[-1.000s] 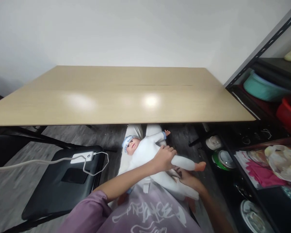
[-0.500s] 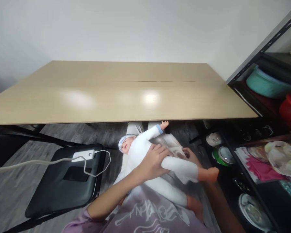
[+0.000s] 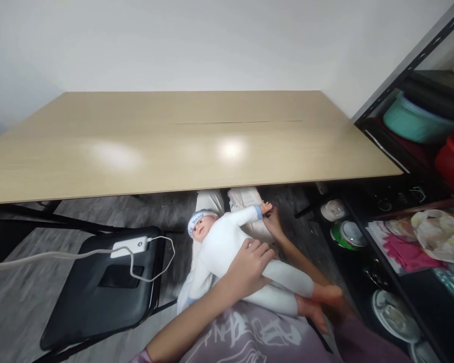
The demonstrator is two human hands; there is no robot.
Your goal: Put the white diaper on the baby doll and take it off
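A baby doll (image 3: 227, 242) in a white suit and a blue-and-white cap lies on my lap, head toward the table. My left hand (image 3: 249, 267) is wrapped round the doll's hips and upper leg. My right hand (image 3: 273, 221) reaches forward beside the doll's raised arm, fingers closed near its small hand and a pale cloth (image 3: 245, 199) on my knees. What the right fingers pinch is too small to make out. The doll's bare feet (image 3: 323, 297) point to the right.
A long light wooden table (image 3: 174, 146) spans the view just ahead of my knees. At left stands a black chair (image 3: 98, 287) bearing a white charger and cable (image 3: 130, 246). A dark shelf rack (image 3: 408, 166) at right holds bowls, plates and bags.
The doll has been lowered back flat onto my lap. My right hand came out from under the doll's legs and moved forward to its raised arm. My left hand stayed on its hips.
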